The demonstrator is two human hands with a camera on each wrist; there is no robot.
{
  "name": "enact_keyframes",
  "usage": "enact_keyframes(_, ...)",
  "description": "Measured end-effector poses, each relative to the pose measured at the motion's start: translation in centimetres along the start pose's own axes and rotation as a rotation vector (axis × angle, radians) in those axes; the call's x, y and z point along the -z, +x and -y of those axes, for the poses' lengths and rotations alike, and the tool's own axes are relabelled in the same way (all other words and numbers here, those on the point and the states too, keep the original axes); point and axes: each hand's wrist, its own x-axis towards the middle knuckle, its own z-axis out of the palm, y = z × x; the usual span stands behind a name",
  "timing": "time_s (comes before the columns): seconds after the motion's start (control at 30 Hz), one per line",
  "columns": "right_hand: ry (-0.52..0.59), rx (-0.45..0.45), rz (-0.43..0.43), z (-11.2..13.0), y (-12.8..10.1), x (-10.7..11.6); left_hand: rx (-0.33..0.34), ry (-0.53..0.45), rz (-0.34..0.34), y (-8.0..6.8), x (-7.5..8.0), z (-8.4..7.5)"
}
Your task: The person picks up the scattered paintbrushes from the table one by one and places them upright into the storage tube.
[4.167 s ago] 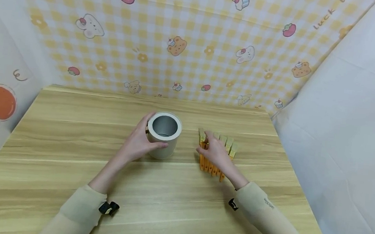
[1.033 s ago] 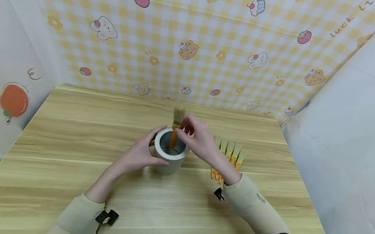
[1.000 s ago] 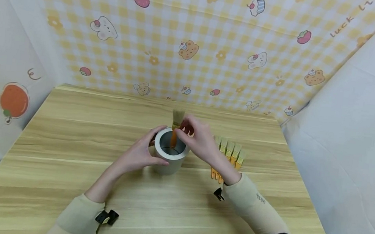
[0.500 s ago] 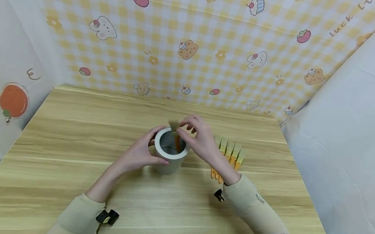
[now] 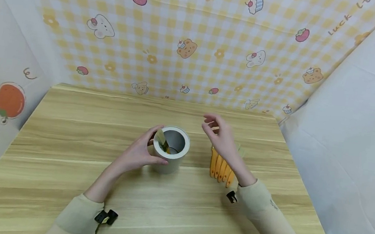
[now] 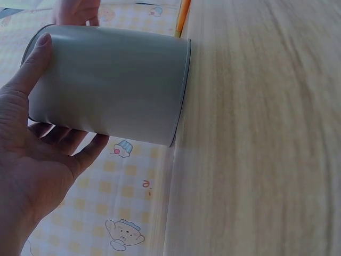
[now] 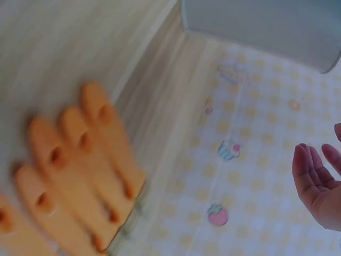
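Observation:
My left hand (image 5: 139, 152) grips a grey-white canister (image 5: 170, 166) near its rim, thumb on the near side and fingers round the far side. The left wrist view shows the canister (image 6: 112, 85) standing on the table in this grasp. Inside it a paintbrush (image 5: 162, 138) leans left, bristles up at the rim, its orange handle mostly hidden. My right hand (image 5: 222, 138) hovers right of the canister with fingers loosely bent and nothing between them. Under that hand lie several paintbrushes (image 5: 222, 168) in a row, orange handles toward me; the hand covers most of their bristles.
The wood-grain table (image 5: 86, 129) ends at a yellow checked cloth (image 5: 129, 50) behind. White sheets (image 5: 356, 112) hang at both sides. A black clip (image 5: 106, 217) sits on the left sleeve and another clip (image 5: 232, 197) on the right sleeve.
The right hand has brought a paintbrush from the row into the canister, handle first, and let it go. It has moved back right over the brushes. The left hand keeps holding the canister.

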Motion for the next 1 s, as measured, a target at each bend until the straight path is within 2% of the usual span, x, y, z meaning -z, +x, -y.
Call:
enact_keyframes(0.23, -0.067, -0.073, 0.024, -1.7, -1.1, 0.7, -0.004, 0.007, 0.003, -0.1, 0.1, 0.1)
enact_keyframes(0.7, -0.245, -0.215, 0.116, -5.0, -3.6, 0.7, 0.021, 0.02, 0.006, 0.0, 0.0, 0.1)
enact_keyframes(1.0, -0.284, -0.306, 0.186, -5.6, -4.3, 0.5, 0.004, 0.009, 0.008, 0.1, 0.1, 0.2)
